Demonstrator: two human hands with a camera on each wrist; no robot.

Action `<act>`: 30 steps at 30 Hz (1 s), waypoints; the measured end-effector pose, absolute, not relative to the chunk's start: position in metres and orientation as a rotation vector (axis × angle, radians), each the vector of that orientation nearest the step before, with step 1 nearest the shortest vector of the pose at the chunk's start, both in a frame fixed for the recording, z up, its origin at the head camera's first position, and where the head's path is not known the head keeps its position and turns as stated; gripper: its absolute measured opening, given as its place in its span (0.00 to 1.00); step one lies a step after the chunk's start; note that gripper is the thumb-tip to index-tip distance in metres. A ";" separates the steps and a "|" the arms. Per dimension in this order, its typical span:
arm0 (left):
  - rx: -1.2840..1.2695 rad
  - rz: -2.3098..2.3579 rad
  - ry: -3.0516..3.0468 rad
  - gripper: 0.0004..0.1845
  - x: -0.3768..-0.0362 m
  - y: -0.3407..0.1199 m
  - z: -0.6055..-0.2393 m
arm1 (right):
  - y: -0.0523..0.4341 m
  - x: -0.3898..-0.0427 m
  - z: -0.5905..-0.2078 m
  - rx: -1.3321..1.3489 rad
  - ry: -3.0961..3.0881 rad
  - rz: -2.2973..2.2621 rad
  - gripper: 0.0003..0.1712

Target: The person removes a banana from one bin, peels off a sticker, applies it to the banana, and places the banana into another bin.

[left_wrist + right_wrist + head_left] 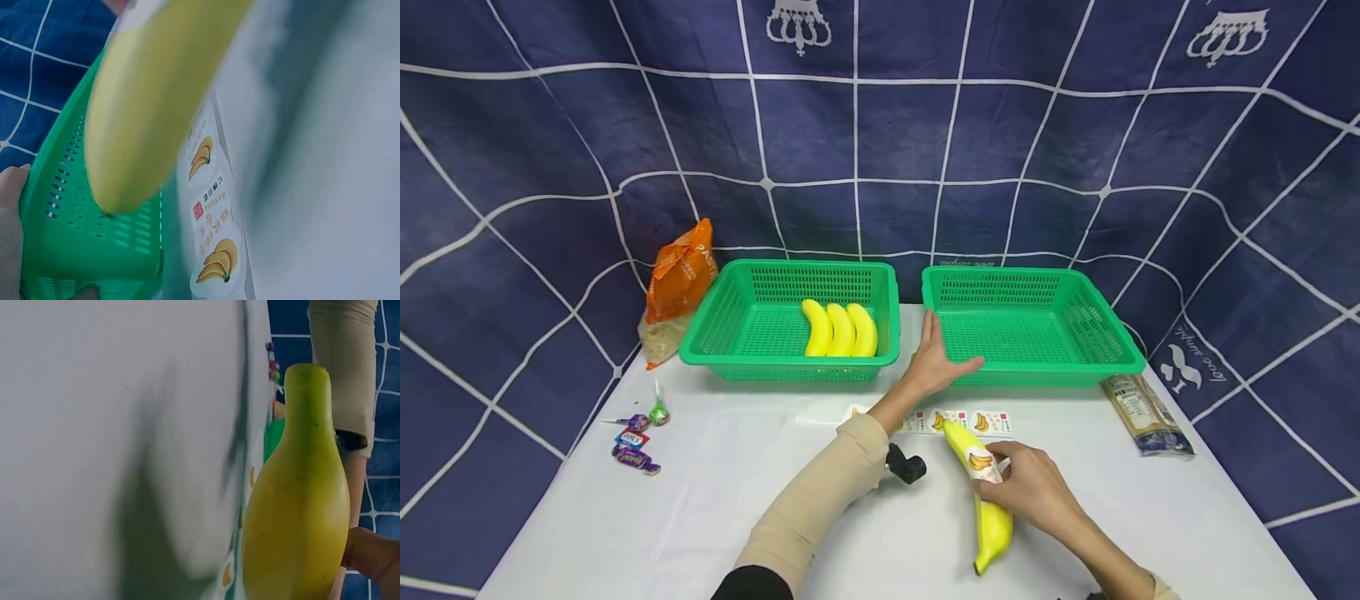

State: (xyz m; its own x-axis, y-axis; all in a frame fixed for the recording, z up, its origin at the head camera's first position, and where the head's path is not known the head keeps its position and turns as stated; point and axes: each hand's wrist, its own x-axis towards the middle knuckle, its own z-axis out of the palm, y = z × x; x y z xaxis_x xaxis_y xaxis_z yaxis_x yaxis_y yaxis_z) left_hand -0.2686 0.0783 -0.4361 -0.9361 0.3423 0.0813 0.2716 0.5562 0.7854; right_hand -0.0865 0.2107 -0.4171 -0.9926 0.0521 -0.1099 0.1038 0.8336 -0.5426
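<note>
Two green baskets stand side by side at the back of a white table point(625, 533). The left basket point(730, 321) holds three bananas point(840, 330) lying in a row; the right basket point(1097, 333) shows only its mesh floor. The left hand point(936, 360) reaches forward with fingers straight, its palm against the near left corner of the right basket, thumb spread along the front wall; it holds nothing. The right hand point(1033, 487) grips a single banana point(992, 521) near its middle, fingers curled round it, over a white sticker point(981, 462) printed with a banana picture. This banana lies low over the table in front of the right basket, one end pointing toward the baskets, the other toward the person. Just behind it a strip of banana stickers point(958, 421) lies flat on the table. A small black object point(906, 465) sits beside the left forearm. An orange bag point(679, 279) leans at the far left, wrapped sweets point(638, 440) lie at the left edge, and a clear packet point(1146, 414) lies at the right.
</note>
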 end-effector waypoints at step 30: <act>0.488 1.396 2.667 0.64 -0.268 0.079 -0.438 | 0.328 -0.204 -0.316 -0.233 2.885 -0.577 0.41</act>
State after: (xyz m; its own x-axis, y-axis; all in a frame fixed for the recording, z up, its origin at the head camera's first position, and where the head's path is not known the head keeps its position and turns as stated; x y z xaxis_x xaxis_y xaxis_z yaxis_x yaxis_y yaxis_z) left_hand -0.2675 0.0788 -0.4377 -0.9446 0.3215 0.0656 0.2371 0.5308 0.8137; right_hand -0.2043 0.3280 -0.3162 -0.9695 -0.1901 -0.1545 -0.1160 0.9119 -0.3937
